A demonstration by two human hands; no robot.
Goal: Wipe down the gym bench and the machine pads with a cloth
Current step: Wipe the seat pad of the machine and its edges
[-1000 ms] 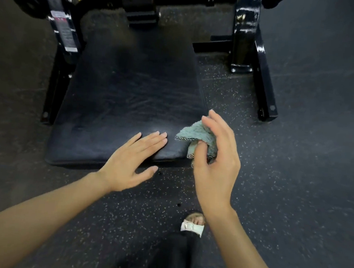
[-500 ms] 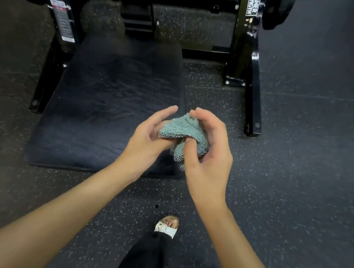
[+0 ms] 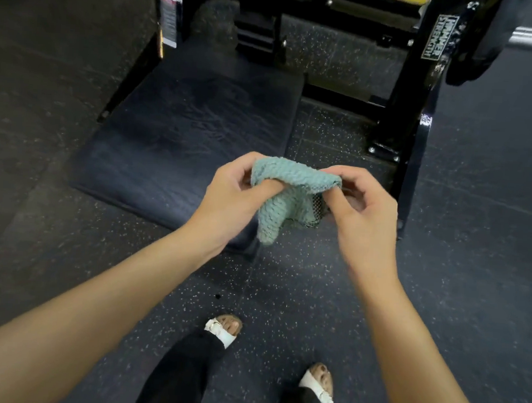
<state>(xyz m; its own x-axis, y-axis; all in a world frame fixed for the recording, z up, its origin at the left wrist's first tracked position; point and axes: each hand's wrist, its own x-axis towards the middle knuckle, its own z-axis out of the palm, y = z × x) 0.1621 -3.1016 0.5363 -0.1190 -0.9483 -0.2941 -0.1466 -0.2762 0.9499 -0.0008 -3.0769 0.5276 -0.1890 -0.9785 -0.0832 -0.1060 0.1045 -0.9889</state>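
Observation:
A teal textured cloth point(image 3: 285, 196) hangs between my two hands above the front edge of a low dark blue pad point(image 3: 184, 134). My left hand point(image 3: 227, 199) pinches the cloth's left corner with thumb and fingers. My right hand point(image 3: 360, 210) pinches its right corner, and a dark mesh side of the cloth shows beneath that hand. The cloth is stretched across the top and droops in the middle. It does not touch the pad, whose surface looks streaked and shiny.
A black machine frame point(image 3: 421, 86) with a white brand label stands at the right of the pad, and a black post point(image 3: 168, 14) with stickers stands at its far left. Speckled rubber floor point(image 3: 474, 245) surrounds everything. My sandalled feet point(image 3: 224, 329) are below.
My left hand left the pad and took hold of the cloth. Both hands have drawn apart, spreading the bunched cloth open. The view has pulled back from the pad.

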